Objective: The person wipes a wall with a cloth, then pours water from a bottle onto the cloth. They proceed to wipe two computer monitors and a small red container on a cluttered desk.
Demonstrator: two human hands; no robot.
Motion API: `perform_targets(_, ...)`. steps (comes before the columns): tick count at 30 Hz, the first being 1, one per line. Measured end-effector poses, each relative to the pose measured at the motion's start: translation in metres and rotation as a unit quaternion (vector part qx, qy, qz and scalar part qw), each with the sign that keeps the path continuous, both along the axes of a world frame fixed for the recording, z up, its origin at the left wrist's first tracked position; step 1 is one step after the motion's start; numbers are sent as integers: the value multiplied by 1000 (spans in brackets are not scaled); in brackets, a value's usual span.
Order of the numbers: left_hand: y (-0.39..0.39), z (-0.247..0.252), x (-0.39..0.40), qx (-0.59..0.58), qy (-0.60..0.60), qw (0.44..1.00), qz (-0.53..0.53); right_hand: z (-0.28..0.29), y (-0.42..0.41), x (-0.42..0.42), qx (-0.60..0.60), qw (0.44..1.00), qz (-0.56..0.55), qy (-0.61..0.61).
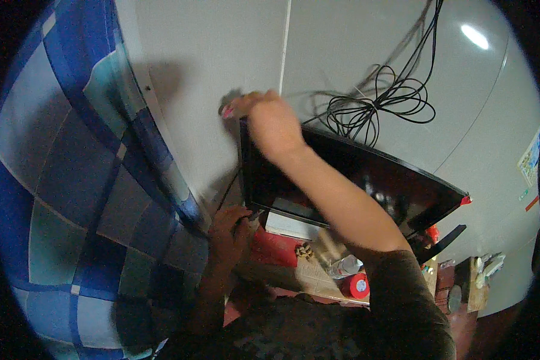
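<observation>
A black flat-screen television (351,166) stands tilted in view before me, close to the pale wall. My right hand (276,126) reaches across its screen to the upper left corner. Its curled fingers hold a small pink and yellowish item (227,111), too blurred to name. Low on the left, my left hand (229,227) is at the television's bottom corner, fingers bent around the edge by a black stand foot (255,214). Shadow hides part of that grip. A second black foot (445,243) sticks out at the right end. Red material (465,200) covers the right corner.
A coiled bundle of black cable (375,105) hangs on the wall above the television. At left hangs a blue checked curtain (72,193). Below the screen are a white box (292,226), a clear plastic bottle (344,267) and a red round container (356,286).
</observation>
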State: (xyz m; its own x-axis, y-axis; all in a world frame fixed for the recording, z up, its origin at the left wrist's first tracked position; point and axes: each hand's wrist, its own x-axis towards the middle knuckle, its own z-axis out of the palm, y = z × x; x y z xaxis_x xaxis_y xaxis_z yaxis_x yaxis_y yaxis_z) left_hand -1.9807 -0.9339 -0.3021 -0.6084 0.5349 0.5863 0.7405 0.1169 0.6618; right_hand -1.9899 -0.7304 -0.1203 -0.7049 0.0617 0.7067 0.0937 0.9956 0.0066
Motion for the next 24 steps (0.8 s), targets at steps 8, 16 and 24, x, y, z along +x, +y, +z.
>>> perform_targets(8, 13, 6, 1, -2, 38, 997, -60, 5, 33, 6, 39, 977, -199, -68)
perform_targets(16, 21, -3, 23, 4, -6, 999, -41, -56, 5, -22, 137, 984, -113, 8)
perform_targets(24, 24, -3, 27, -14, 42, 997, -63, -23, 15, 38, 139, 982, -56, 115)
